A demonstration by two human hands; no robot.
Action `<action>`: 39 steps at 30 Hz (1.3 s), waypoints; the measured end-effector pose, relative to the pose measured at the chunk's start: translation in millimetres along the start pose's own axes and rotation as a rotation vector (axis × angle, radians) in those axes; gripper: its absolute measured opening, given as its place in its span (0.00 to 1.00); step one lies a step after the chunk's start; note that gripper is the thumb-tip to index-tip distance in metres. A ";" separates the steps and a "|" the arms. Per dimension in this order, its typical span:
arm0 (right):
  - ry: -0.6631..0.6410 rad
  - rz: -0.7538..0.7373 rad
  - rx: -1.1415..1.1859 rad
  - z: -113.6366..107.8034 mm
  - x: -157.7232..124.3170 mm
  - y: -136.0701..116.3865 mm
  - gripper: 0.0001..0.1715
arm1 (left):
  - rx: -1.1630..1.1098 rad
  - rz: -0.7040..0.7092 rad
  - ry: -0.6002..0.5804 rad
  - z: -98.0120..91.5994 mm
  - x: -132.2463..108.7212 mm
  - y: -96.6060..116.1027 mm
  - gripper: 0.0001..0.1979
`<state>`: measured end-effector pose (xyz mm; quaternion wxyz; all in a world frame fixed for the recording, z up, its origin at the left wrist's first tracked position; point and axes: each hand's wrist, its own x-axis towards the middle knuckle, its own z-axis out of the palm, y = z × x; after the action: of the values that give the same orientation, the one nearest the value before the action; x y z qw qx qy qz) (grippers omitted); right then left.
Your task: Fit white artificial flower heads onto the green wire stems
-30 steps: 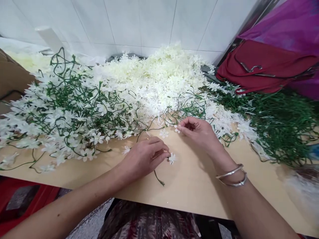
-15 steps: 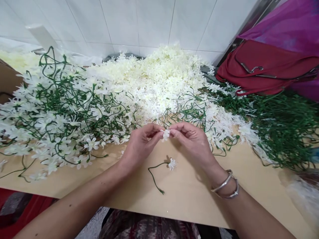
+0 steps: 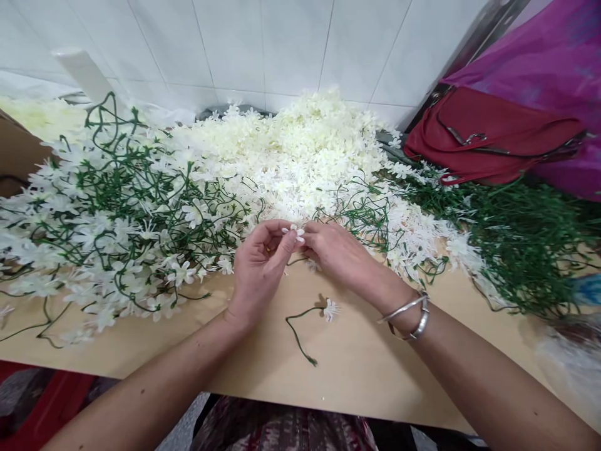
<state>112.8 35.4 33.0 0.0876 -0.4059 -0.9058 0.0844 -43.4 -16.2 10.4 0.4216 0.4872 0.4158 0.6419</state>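
Note:
My left hand (image 3: 265, 260) is closed, with a small white artificial flower (image 3: 295, 233) pinched between thumb and fingers. Right beside it, my right hand (image 3: 340, 258) has its fingers bent downward and pressed together, their tips mostly hidden behind the hand. Below those fingers show a bit of dark green stem (image 3: 295, 260) and a blurred white flower piece (image 3: 313, 265); whether the fingers grip them I cannot tell. On the table nearer to me lies one green stem (image 3: 297, 338) with a white stamen head (image 3: 331, 310) on its end.
A heap of white flowers on green stems (image 3: 117, 232) spreads at the left. Loose cream-white petals (image 3: 305, 144) are piled toward the tiled wall (image 3: 291, 50). Green stems (image 3: 530, 232) lie at the right, below a red bag (image 3: 493, 131). Clear plastic (image 3: 568, 357) sits at the right edge.
Both hands have shifted slightly left. My right hand has turned over, its fingers now pointing down behind the flower, which stays in my left hand. The camera view has moved slightly.

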 end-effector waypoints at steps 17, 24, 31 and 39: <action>0.686 0.272 0.875 11.4 -45.7 -16.7 0.04 | -0.149 -0.432 -0.143 3.5 -3.2 -9.2 0.15; 0.759 0.266 0.638 18.8 -47.9 -17.7 0.11 | -0.126 -0.423 -0.190 5.3 -5.1 -8.0 0.13; 0.722 0.239 0.606 25.0 -51.0 -22.9 0.10 | -0.098 -0.408 -0.216 4.0 -5.3 -10.7 0.14; 0.745 0.417 0.881 27.2 -48.6 -21.9 0.09 | 0.074 -0.167 -0.253 4.8 -11.9 -16.0 0.08</action>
<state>122.7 -17.6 7.1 0.5398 -0.5022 -0.5957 0.3188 -34.6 -22.0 -7.2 0.5042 0.5430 0.4221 0.5223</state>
